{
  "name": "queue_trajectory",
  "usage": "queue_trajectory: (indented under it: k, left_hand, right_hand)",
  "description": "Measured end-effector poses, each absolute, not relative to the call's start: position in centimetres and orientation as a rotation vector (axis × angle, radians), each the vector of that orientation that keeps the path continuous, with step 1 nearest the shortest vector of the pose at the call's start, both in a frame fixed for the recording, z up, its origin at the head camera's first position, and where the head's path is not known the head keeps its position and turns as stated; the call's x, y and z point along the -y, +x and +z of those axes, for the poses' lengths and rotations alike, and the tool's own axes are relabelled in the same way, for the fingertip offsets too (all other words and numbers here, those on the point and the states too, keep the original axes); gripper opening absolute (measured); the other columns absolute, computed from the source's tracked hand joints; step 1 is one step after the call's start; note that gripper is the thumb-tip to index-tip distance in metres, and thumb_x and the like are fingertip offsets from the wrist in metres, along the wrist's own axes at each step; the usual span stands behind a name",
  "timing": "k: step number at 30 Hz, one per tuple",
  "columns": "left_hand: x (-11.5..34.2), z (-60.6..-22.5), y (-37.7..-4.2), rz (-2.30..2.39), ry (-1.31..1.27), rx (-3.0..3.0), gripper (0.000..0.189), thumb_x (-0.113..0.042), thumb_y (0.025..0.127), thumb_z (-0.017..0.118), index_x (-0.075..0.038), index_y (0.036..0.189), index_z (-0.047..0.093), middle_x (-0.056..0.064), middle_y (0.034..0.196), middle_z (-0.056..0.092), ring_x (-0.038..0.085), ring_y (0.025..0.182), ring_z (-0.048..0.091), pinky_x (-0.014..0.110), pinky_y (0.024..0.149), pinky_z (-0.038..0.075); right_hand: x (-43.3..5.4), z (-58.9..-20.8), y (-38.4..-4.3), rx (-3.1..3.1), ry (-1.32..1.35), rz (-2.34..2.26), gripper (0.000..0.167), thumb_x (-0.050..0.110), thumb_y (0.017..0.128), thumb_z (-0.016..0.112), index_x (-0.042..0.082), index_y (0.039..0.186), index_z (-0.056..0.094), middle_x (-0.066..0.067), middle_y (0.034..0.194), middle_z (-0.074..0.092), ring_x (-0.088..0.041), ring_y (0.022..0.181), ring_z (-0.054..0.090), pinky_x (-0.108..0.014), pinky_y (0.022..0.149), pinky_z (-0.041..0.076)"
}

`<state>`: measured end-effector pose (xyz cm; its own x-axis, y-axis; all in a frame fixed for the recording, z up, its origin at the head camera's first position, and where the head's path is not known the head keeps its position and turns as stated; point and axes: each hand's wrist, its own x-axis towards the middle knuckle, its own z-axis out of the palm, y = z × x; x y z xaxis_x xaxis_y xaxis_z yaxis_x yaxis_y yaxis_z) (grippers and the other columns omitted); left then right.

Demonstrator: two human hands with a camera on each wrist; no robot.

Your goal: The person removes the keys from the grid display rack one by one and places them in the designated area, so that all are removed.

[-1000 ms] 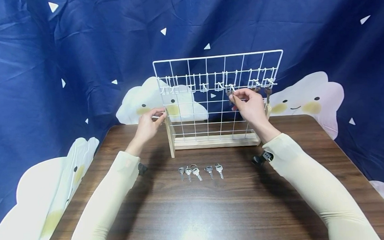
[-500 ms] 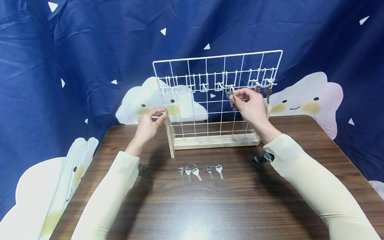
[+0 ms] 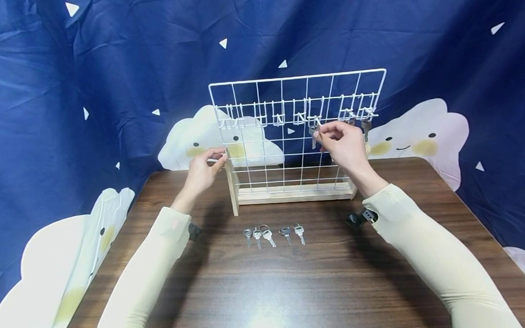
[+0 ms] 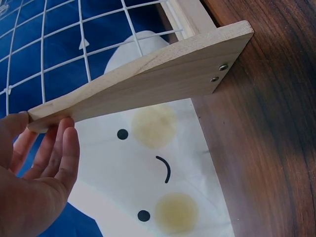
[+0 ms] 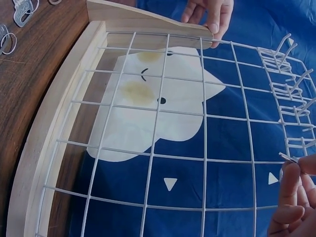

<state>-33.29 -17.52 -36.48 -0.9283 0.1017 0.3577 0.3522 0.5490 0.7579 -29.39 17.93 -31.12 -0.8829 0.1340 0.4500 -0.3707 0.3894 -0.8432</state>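
A silver key point(image 3: 313, 136), blade pointing down, is just below a white wire hook point(image 3: 317, 120) on the front of a white wire grid rack point(image 3: 281, 78); whether it hangs from that hook I cannot tell. The right hand point(image 3: 343, 142) pinches the key's upper part between thumb and bent index finger, the other fingers curled in. Further right, 1 darker key point(image 3: 366, 130) hangs from the hooks near the rack's end, and another point(image 3: 351, 121) is mostly hidden behind the hand. More hooks line the grid's upper part to the left. The left hand point(image 3: 203, 169) grips the upper end of the rack's wooden side panel point(image 4: 148, 74), thumb and fingers on opposite sides. A wooden crossbar point(image 3: 296, 194) joins the base. In front, 5 keys point(image 3: 267, 235) lie in a row on the dark wood-grain table point(image 3: 268, 282). Behind hangs a blue cloth point(image 3: 128, 67) printed with white clouds and triangles.
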Motion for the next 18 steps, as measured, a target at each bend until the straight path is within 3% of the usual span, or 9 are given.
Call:
queue_trajectory:
  k: [7,18]
  left_hand:
    - [17.5,-36.4,-33.2,-1.309,-0.378,2.517,0.029,-0.021,0.097,0.067,-0.007,0.123,0.068,0.017,0.112,0.074,0.033,0.097,0.074,0.039,0.083,0.063]
    - [17.6,-36.5,-33.3,-1.307,-0.383,2.519,0.029,-0.022,0.097,0.066,-0.008,0.123,0.068,0.017,0.112,0.073,0.033,0.096,0.074,0.04,0.082,0.063]
  right_hand:
    - [-18.0,-31.0,-28.7,2.192,0.216,1.502,0.021,0.025,0.09,0.075,0.006,0.098,0.071,0.02,0.066,0.068,-0.002,0.055,0.063,-0.016,0.05,0.044]
    - [-18.3,-30.8,-27.3,2.138,0.239,1.628,0.021,0.023,0.088,0.078,0.005,0.097,0.07,0.018,0.067,0.068,-0.006,0.052,0.063,-0.018,0.044,0.042]
